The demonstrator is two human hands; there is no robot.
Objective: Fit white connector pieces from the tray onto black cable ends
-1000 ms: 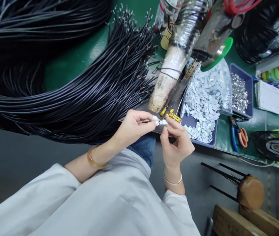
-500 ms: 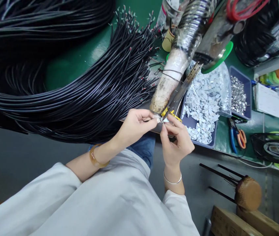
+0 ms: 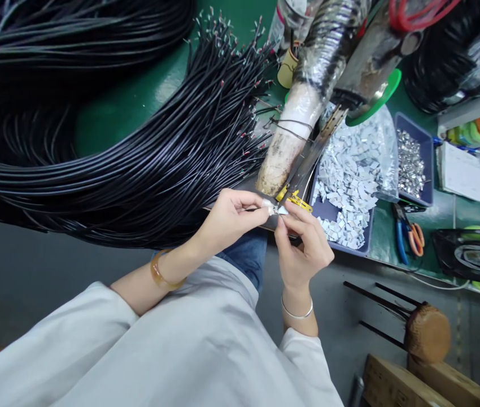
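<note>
My left hand (image 3: 234,220) is closed in a pinch on a small whitish part (image 3: 269,204), too small to name. My right hand (image 3: 303,243) meets it from the other side, thumb and fingertips drawn together; whatever lies between them is too small to make out. A pale flat chip (image 3: 282,210) shows beside the right fingertips. Just above both hands are a yellow plastic clip (image 3: 298,201) and the stained white end of a hose (image 3: 277,164). Left of my hands lies a thick bundle of black cables (image 3: 151,152), their stripped ends fanned out.
A blue tray (image 3: 328,211) of pale square chips stands right of the hose, beside a smaller tray (image 3: 425,150) of metal parts. Pliers (image 3: 401,234), a notepad (image 3: 462,172) and a black fan (image 3: 472,257) lie further right. A stool (image 3: 428,333) and cardboard boxes (image 3: 396,384) are below.
Both hands stay at nearly the same spot. The right fingertips have shifted slightly, and the pale chip beside them shows more plainly. The view has moved very little.
</note>
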